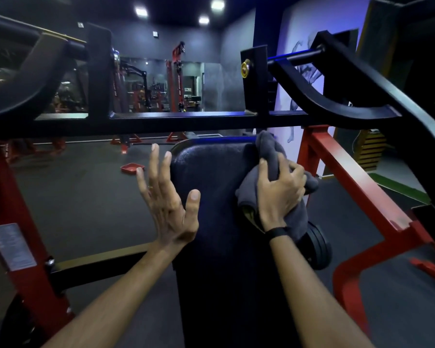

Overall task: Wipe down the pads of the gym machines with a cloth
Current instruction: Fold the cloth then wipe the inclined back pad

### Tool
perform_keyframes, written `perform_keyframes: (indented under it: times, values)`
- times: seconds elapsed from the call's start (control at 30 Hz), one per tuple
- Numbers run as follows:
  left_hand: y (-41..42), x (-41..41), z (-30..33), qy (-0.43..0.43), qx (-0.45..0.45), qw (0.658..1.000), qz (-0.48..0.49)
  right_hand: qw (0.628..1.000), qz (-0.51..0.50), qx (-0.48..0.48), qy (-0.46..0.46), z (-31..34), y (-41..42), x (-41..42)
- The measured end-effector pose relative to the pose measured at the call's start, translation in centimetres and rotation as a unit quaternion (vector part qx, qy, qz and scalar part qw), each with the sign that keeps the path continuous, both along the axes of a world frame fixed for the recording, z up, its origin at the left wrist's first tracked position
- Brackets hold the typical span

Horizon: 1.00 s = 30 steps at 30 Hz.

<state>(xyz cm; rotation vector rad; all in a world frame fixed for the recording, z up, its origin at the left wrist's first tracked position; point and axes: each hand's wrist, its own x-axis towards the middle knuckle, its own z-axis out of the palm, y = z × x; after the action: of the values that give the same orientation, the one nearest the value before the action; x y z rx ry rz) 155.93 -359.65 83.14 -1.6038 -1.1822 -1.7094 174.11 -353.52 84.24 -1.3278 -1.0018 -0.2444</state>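
Landmark: long black padded vinyl back pad (pixel 211 197) of the gym machine, running up the centre of the head view.
L hand (pixel 167 199): hovering w/ fingers spread wide & straight at the pad's left edge, thumb lying over the pad's edge; gripping nothing. Thin ring on one finger.
R hand (pixel 278 192): fingers curling round a bunched dark grey cloth (pixel 274 172), pressing it on the pad's upper right side. Black band (pixel 278 233) sitting on the wrist.
Cloth: lying against the pad's right edge, top fold reaching near the pad's top corner, lower folds hanging off the right side.
Black round weight plate (pixel 317 249): sitting just right of the pad, below the cloth, partly hidden.
Red steel frame (pixel 337 162): sloping down on the pad's right; another red post standing well to its left.
Black crossbar (pixel 176 120): running across just above the pad's top.
Small red tray (pixel 132 168): lying on the dark floor, left of & beyond the pad.
Far bg: red racks & wall mirror (pixel 146 84) showing beyond the crossbar; ceiling lights glowing.
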Motion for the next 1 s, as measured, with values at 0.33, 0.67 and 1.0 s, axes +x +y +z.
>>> perform_keyframes:
  times: [0.33, 0.67, 1.0]
  values:
    - [0.2, -0.3, 0.0, 0.117, 0.032, 0.993, -0.003, 0.936, 0.102, 0.113, -0.317, 4.7, 0.1, -4.8]
    - [0.2, 0.0, -0.2, 0.208, 0.042, 0.977, -0.003, 0.993, 0.114, 0.015, -0.015, -4.2, 0.1, 4.9]
    - [0.1, -0.1, -0.6, 0.369, 0.043, 0.929, -0.003, 0.995, 0.073, -0.005, -0.072, -16.0, -7.4, 6.2]
